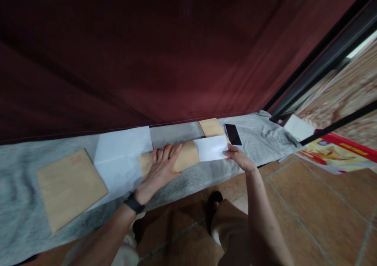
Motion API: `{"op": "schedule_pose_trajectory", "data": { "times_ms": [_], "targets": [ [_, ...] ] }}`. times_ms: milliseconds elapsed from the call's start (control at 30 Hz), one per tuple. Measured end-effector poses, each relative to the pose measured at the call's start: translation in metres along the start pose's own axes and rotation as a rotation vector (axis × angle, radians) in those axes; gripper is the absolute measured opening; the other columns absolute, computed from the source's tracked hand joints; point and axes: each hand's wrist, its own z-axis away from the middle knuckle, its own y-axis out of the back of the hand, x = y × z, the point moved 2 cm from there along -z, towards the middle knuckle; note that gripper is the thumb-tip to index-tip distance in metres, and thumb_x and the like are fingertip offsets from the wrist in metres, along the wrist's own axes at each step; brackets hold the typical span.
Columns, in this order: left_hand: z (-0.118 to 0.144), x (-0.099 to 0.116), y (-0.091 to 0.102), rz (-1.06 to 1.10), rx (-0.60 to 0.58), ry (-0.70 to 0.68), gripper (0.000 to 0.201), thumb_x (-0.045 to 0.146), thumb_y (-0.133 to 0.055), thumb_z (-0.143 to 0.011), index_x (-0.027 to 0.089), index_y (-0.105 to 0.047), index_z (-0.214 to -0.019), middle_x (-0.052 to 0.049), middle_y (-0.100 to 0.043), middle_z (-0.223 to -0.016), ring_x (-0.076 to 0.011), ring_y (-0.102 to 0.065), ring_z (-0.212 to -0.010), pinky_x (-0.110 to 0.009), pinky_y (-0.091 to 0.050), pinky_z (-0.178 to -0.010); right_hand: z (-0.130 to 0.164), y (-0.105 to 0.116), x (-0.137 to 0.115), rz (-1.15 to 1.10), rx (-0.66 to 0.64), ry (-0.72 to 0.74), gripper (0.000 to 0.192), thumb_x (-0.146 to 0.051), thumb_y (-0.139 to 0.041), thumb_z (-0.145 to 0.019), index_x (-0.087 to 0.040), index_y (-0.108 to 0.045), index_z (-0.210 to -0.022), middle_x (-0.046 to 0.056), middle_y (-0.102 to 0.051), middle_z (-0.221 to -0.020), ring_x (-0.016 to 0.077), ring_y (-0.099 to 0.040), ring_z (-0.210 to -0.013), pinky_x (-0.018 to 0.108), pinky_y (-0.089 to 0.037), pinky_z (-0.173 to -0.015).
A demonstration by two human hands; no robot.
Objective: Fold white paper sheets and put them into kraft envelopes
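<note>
Grey cloth point(224, 171) covers the low ledge under a dark red wall. On it, the left hand point(161, 167) presses flat, fingers together, on a long tan paper envelope point(185, 158). The right hand point(237, 156) pinches a folded white paper sheet point(211, 148) at the envelope's mouth. Uneven pressure could crumple or jam the sheet.

A home, it seems: terracotta floor tiles point(318, 203), a dark red curtain point(176, 54), a grey cloth point(23, 219) spread on the floor.

I'm seeing a tan envelope point(185, 158) lying flat on grey cloth, a folded white sheet point(211, 148) sticking out of its right end.
</note>
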Motion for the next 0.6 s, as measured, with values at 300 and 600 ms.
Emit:
{"op": "schedule_pose_trajectory", "data": {
  "times_ms": [300, 600],
  "targets": [
    [-0.0002, -0.0039, -0.0011, -0.004, 0.001, -0.04, 0.109, 0.038, -0.077, -0.073, 0.027, -0.012, -0.159, -0.018, -0.04, -0.153, -0.0377, -0.034, -0.144, -0.062, -0.013, -0.119, 0.0007, 0.0043, 0.0019, 0.021, -0.009, -0.021, 0.022, -0.034, -0.071, -0.065, -0.02, -0.069, -0.082, -0.002, -0.067, -0.076, 0.0137, -0.054, -0.065, 0.023, -0.043, -0.057],
    [-0.0007, -0.0086, -0.0028, 0.023, 0.004, -0.061, 0.108, 0.038, -0.078, -0.073, 0.028, -0.015, -0.159, -0.017, -0.043, -0.151, -0.0375, -0.036, -0.142, -0.062, -0.011, -0.119, 0.0031, 0.0078, 0.0007, 0.073, -0.021, -0.023, 0.022, -0.035, -0.07, -0.065, -0.019, -0.067, -0.08, -0.002, -0.062, -0.07, 0.0132, -0.051, -0.062, 0.023, -0.042, -0.055]
  ]
}}
